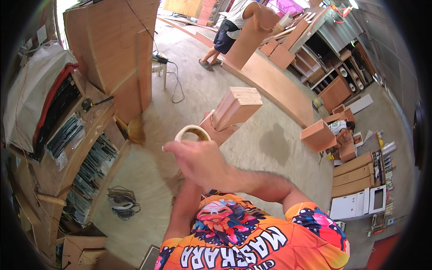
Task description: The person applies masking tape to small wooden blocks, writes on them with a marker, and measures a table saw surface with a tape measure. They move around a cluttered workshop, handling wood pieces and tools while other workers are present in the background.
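Note:
My right hand is closed on a roll of masking tape, cream-coloured and held with its ring facing up. A pale strip runs from near the roll toward a stack of plywood pieces, whose layered edges face up. The stack stands just beyond the roll, slightly to the right. My left forearm passes up beneath the right hand, which covers most of my left hand; its fingers and whatever they hold are hidden.
A wooden shelf with metal pieces stands left, beside a tall plywood cabinet and a broom. One person handles a panel at the back; another crouches right among boxes. A long plywood sheet lies beyond the stack.

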{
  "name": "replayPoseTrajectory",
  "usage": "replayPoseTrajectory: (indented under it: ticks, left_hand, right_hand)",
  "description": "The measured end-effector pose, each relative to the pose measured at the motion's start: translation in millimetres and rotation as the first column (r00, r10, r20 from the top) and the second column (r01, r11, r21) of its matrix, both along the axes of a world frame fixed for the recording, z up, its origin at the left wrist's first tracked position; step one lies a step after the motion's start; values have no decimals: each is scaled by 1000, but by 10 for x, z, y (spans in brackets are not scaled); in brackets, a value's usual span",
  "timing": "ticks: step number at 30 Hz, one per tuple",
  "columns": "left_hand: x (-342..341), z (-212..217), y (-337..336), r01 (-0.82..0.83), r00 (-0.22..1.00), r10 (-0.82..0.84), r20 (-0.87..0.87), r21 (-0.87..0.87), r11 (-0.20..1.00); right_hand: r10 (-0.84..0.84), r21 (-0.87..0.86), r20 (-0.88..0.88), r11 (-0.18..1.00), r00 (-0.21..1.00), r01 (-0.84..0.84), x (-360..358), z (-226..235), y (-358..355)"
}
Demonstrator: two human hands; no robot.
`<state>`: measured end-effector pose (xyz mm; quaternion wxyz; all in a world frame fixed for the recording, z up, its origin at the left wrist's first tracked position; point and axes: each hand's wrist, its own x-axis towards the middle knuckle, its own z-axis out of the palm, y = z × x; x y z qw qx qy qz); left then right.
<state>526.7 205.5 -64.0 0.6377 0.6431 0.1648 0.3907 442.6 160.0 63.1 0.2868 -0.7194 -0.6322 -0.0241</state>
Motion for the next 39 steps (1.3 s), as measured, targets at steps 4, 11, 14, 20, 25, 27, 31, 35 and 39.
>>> replayPoseTrajectory:
  ticks: [4,11,14,20,25,27,31,35,39]
  left_hand:
    - [3,6,-1,-10,999,7,-51,-49,999]
    - [184,-282,151,126,990,-115,84,-136,983]
    - [224,-427,289,125,987,-125,99,5,992]
    - [267,-455,290,121,979,-128,158,51,991]
    - [157,-320,314,230,968,-230,105,6,973]
    - [136,-157,221,239,959,-221,178,-85,967]
    - [107,-262,331,273,958,-267,102,-56,960]
    - [84,-291,326,292,954,-286,88,-66,954]
    - [29,-427,353,238,971,-236,45,-43,970]
  right_hand:
    - [-24,-39,-13,999,1000,24,-61,31,-410]
    - [-118,34,-37,992,992,120,60,-232,-995]
    - [-199,107,-48,973,979,203,205,-189,-1211]
    - [-234,62,95,972,968,229,725,-72,-1623]
    - [-237,126,187,968,953,216,1267,-80,-1804]
    - [-245,137,168,965,955,224,1495,-94,-1797]
    - [-185,145,164,976,969,162,1912,-85,-1726]
    - [-147,141,156,982,977,125,2282,-196,-1660]
    - [-104,173,203,983,974,69,2538,-275,-1564]
